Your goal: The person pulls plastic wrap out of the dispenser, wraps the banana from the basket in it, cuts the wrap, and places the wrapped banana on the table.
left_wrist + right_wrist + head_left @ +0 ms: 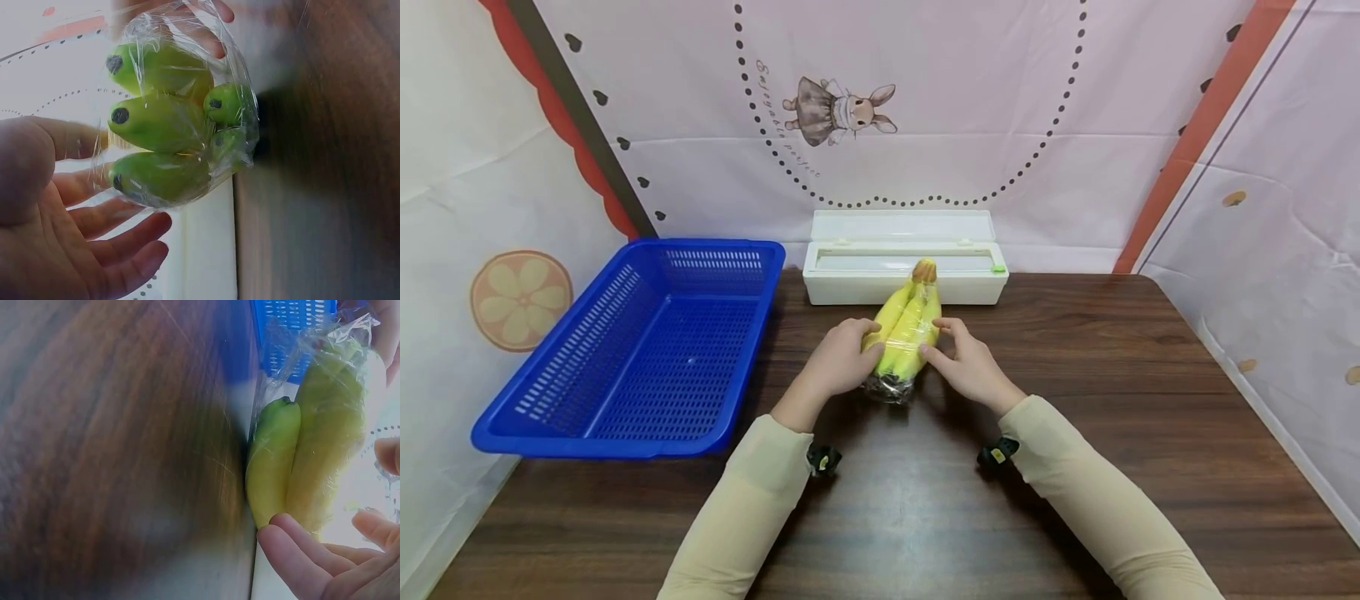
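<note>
A bunch of yellow-green bananas (904, 333) in clear plastic wrap lies on the table, stem pointing away. Bunched film (889, 389) gathers around the dark tips at its near end. My left hand (844, 357) is at the bunch's left side, fingers spread and fairly straight; in the left wrist view the thumb side meets the film. From the right, my right hand (967, 364) touches the bunch with extended fingertips (284, 547), its thumb held apart in the right wrist view. Behind the bananas stands a white wrap dispenser box (842, 289) with its lid raised.
A blue perforated basket (730, 442) stands at the left. The dark wooden table (1105, 350) extends to the right and in front. Printed cloth (985, 83) hangs behind and at both sides. A green slider (998, 268) sits at the box's right end.
</note>
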{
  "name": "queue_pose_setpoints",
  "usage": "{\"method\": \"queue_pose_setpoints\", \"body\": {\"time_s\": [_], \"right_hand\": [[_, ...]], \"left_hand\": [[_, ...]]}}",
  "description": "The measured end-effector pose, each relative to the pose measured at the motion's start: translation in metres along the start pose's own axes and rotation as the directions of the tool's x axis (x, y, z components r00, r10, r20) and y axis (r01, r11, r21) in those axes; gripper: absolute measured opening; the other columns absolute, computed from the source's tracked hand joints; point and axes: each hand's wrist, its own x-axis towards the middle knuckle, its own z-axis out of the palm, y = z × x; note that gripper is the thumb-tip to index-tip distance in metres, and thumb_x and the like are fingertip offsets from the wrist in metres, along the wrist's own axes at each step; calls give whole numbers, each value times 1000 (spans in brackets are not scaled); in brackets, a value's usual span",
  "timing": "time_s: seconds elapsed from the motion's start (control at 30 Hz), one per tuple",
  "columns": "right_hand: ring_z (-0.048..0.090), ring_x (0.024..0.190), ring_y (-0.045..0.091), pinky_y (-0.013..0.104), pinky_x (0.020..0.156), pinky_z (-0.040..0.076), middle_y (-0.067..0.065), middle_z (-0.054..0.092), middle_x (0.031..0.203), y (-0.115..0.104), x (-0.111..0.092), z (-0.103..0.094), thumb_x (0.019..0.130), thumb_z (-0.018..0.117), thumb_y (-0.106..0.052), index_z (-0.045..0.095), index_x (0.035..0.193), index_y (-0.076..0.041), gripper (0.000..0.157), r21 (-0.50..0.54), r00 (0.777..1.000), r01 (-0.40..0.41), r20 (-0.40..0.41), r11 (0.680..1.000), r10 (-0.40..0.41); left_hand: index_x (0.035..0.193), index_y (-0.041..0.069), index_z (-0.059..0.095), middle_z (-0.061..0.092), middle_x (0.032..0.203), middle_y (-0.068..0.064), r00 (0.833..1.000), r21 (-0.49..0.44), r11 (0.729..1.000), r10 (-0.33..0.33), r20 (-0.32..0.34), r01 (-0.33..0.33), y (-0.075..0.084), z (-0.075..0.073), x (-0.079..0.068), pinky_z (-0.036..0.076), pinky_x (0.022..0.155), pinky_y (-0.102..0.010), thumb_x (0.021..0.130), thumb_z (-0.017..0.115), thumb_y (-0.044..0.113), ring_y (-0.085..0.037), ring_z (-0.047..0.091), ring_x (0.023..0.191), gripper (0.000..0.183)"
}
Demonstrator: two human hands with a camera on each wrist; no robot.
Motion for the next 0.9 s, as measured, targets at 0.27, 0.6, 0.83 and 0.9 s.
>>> {"method": "queue_pose_setpoints", "body": {"time_s": [0.27, 0.6, 0.83, 0.9], "right_hand": [[61, 107, 29, 40, 79, 53, 12, 32, 151, 0, -6, 1, 87, 48, -64, 29, 145, -25, 73, 52, 996, -69, 60, 996, 65], [67, 75, 20, 38, 64, 56, 16, 65, 111, -11, -20, 2, 88, 51, -61, 21, 149, -23, 78, 170, 985, -157, 97, 973, 142], [70, 76, 27, 40, 61, 56, 18, 70, 96, -11, -25, 3, 87, 56, -57, 13, 151, -22, 84, 220, 980, -183, 124, 958, 158], [71, 76, 28, 40, 61, 56, 18, 70, 98, -11, -27, 3, 87, 57, -55, 12, 151, -22, 85, 218, 977, -199, 124, 955, 175]], "left_hand": [[130, 5, 55, 59, 116, -13, 997, -203, 978, -24, 79, 40, 1, 0, -13, 50, 80, -40, 93, 58, 29, -23, 60, 96, 44], [134, 5, 49, 47, 131, -13, 992, -312, 945, -60, 112, 92, 2, 5, -27, 51, 73, -31, 77, 76, 37, -24, 56, 106, 70], [144, 9, 34, 40, 132, -14, 988, -339, 932, -95, 122, 131, 0, 13, -32, 48, 74, -30, 72, 80, 40, -24, 53, 105, 91], [147, 10, 28, 37, 139, -14, 982, -377, 910, -125, 144, 171, -2, 15, -33, 51, 76, -34, 73, 80, 41, -25, 56, 108, 96]]}}
